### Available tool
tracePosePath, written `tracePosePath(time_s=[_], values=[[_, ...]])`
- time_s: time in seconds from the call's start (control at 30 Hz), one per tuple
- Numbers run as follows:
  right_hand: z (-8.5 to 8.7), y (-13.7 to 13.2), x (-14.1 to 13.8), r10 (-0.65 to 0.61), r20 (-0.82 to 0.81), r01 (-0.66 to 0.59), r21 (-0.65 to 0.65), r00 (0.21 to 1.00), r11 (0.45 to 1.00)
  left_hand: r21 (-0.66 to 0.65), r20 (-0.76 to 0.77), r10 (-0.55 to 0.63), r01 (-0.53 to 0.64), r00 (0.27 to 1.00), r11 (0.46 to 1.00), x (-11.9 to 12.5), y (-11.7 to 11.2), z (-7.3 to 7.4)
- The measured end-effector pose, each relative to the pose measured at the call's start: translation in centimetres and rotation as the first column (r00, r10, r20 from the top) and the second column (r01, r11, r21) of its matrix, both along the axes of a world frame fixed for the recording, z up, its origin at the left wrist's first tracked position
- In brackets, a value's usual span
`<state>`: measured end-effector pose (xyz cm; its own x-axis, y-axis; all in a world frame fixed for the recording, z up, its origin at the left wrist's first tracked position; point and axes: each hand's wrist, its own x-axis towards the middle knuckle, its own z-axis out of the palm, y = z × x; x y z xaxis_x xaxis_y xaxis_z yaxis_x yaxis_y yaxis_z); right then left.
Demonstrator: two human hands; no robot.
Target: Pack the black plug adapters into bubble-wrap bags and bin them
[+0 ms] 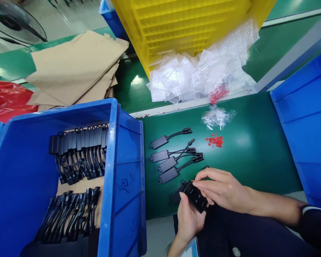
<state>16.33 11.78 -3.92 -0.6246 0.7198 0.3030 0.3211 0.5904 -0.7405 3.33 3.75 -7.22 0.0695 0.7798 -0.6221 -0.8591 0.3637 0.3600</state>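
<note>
My left hand is closed around a small black box-shaped device at the near edge of the green table. My right hand reaches over from the right, its fingers pinched on the device's top end. Another black module lies partly hidden under the hands. Beyond my hands, several black modules with cables lie in a row on the green mat. A scatter of small red rings sits to the right of them.
A blue bin at left holds rows of the same black cabled modules. Another blue bin stands at right. Bubble-wrap bags, a yellow crate and cardboard sheets lie at the back.
</note>
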Motion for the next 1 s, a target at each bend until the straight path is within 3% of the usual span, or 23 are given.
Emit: tracePosePath(time_s=[0.3,0.5,0.7,1.0], values=[[0.1,0.1,0.4,0.0,-0.039,0.001,0.013,0.999,1.0,0.033,-0.173,-0.054,0.06,0.983,0.998,0.3,0.6,0.8],[-0.1,-0.5,1.2,-0.021,-0.093,0.008,-0.141,0.995,0.99,0.152,-0.281,-0.148,0.197,0.948,0.969,0.7,0.0,0.2],[-0.7,-1.6,2.2,-0.032,-0.131,-0.012,-0.317,0.991,0.948,0.15,-0.412,-0.2,0.283,0.889,0.947,0.8,-0.7,-0.6],[-0.6,-2.6,2.5,-0.068,-0.188,-0.011,-0.392,0.98,0.92,0.306,-0.401,-0.209,0.346,0.892,0.887,1.0,-0.2,0.8]])
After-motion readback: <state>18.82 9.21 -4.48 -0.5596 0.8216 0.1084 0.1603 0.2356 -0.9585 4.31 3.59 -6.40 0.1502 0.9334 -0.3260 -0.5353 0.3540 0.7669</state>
